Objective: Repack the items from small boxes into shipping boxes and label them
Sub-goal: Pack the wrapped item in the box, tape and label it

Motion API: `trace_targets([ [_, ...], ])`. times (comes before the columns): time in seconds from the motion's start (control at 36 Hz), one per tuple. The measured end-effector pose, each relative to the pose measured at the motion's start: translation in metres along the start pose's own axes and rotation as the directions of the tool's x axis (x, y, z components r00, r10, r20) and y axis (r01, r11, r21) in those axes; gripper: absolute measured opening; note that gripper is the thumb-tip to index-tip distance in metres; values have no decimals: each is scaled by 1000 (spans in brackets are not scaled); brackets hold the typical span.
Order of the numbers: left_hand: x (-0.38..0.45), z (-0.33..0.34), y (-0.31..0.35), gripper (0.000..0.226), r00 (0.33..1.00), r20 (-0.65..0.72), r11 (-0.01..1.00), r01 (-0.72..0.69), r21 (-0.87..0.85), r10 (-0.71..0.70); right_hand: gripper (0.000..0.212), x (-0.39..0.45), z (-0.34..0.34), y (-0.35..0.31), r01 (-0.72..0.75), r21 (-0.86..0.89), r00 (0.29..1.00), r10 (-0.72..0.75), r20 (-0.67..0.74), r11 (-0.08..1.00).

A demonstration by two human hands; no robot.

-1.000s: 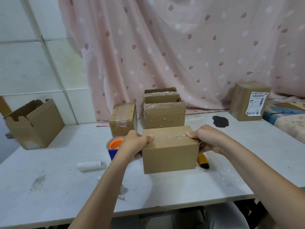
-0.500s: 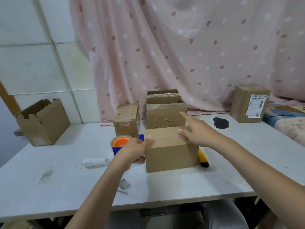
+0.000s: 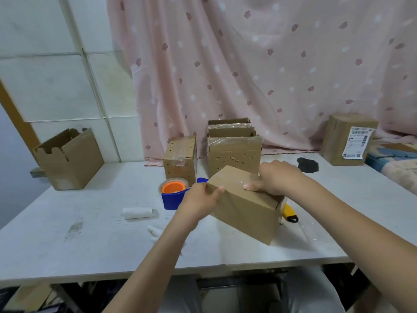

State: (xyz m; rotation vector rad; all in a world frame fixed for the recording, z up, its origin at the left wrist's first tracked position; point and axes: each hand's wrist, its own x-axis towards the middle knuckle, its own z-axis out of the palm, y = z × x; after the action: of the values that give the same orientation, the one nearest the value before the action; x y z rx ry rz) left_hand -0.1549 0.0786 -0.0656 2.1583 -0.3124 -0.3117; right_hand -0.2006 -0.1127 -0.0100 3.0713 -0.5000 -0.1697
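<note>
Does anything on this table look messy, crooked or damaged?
Yes. A dark stain marks the white table near the back right. The open cardboard box at far left has ragged, torn flaps. The plain brown cardboard box in front sits tilted, but only because the left hand and right hand hold it.

Soft, even daylight glows through the pink patterned curtain (image 3: 259, 71) ahead of me, so the scene is bright without hard contrast. The closed brown cardboard box (image 3: 246, 206) I hold throws only a faint, diffuse shadow on the white tabletop (image 3: 90, 233) just below it. Behind that box, clear tape on the perforated cardboard boxes (image 3: 234, 152) catches a dull sheen. My left hand (image 3: 198, 199) and right hand (image 3: 275, 177) look slightly smeared. Left of the curtain, wall tile lines bow from wide-angle distortion. Under the tabletop everything falls dark.
</note>
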Motion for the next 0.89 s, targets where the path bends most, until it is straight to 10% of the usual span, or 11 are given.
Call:
trace_targets([
  [0.28, -10, 20, 18, 62, 968, 249, 989, 77, -126, -44, 80, -11, -6, -6, -90, 127, 983, 68, 168, 988],
  [0.39, -6, 20, 20, 59, 961, 278, 994, 44, -98, -15, 60, -18, -8, 3, -101, 270, 977, 45, 208, 958],
  [0.64, 11, 10, 12, 54, 918, 389, 968, 160, -195, -73, 39, -13, 16, 18, -197, 761, 944, -89, 317, 618],
  [0.89, 22, 6, 10, 50, 917, 392, 946, 187, -264, -72, 43, -7, 33, 11, -241, 876, 954, -63, 293, 417],
])
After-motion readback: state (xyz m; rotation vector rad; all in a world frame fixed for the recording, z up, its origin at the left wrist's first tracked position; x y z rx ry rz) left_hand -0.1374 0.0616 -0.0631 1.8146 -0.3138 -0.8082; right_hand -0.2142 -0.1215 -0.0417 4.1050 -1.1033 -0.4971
